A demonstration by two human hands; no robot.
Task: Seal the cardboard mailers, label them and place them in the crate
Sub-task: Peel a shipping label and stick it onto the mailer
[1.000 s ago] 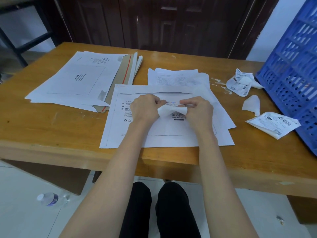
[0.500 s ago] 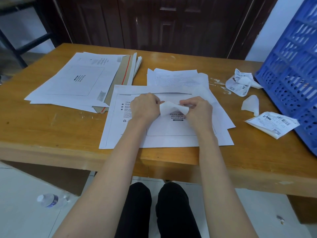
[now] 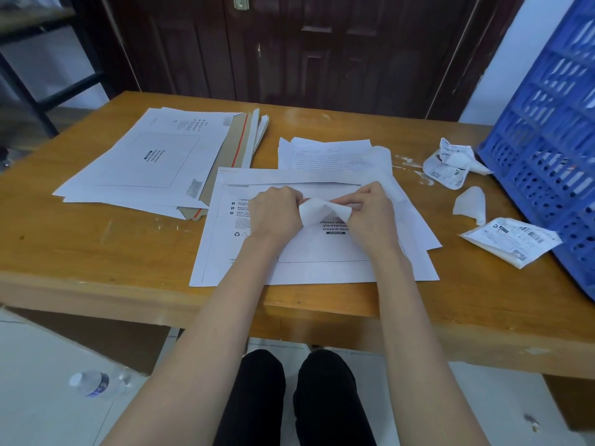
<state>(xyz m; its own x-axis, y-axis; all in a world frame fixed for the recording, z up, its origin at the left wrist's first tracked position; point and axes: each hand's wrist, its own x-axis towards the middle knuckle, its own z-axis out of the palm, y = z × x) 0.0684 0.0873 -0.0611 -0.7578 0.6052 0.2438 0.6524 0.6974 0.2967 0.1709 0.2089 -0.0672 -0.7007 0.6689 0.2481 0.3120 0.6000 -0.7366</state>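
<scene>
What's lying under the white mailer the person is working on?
Under the mailer, loose white sheets stick out at the far and right edges, resting on the wooden table. Anything beneath its middle is covered.

Matt white cardboard mailer (image 3: 309,262) on a scuffed, varnished wooden table (image 3: 112,246); perforated blue plastic crate (image 3: 553,149); crumpled glossy label backing (image 3: 450,165).

We are seeing a white cardboard mailer (image 3: 322,252) lying flat at the table's near edge, printed side up; a small white label (image 3: 323,212) is curling above it; the blue crate (image 3: 547,140) is standing at the right.
</scene>
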